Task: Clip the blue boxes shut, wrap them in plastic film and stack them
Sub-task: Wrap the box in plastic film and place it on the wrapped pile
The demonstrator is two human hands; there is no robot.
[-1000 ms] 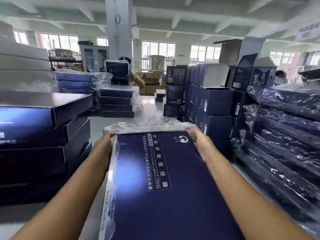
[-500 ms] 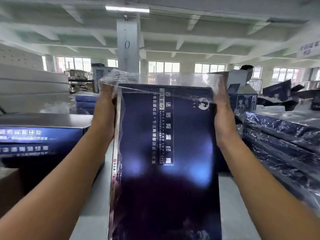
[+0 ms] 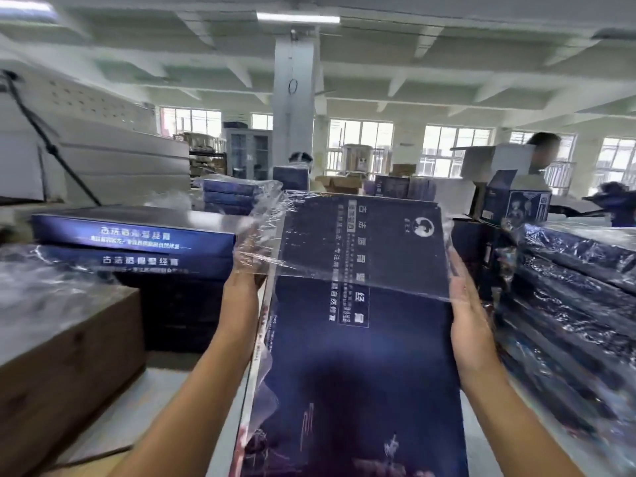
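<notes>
I hold a flat dark blue box (image 3: 361,356) upright in front of me, its printed face toward me. Clear plastic film (image 3: 309,256) covers the box's top end and reaches about a third of the way down the face. My left hand (image 3: 246,280) grips the box's left edge under the loose film. Straight fingers of my right hand (image 3: 466,315) press flat against the right edge, over the film.
Unwrapped blue boxes (image 3: 137,242) are stacked at the left behind a brown carton (image 3: 69,356). Film-wrapped boxes (image 3: 568,287) are piled at the right. The grey table (image 3: 161,401) lies below. A pillar (image 3: 292,132) and a person (image 3: 543,149) are far back.
The box went from lying flat to standing upright. The film came over its top end and further down the face, and both hands slid lower on the sides.
</notes>
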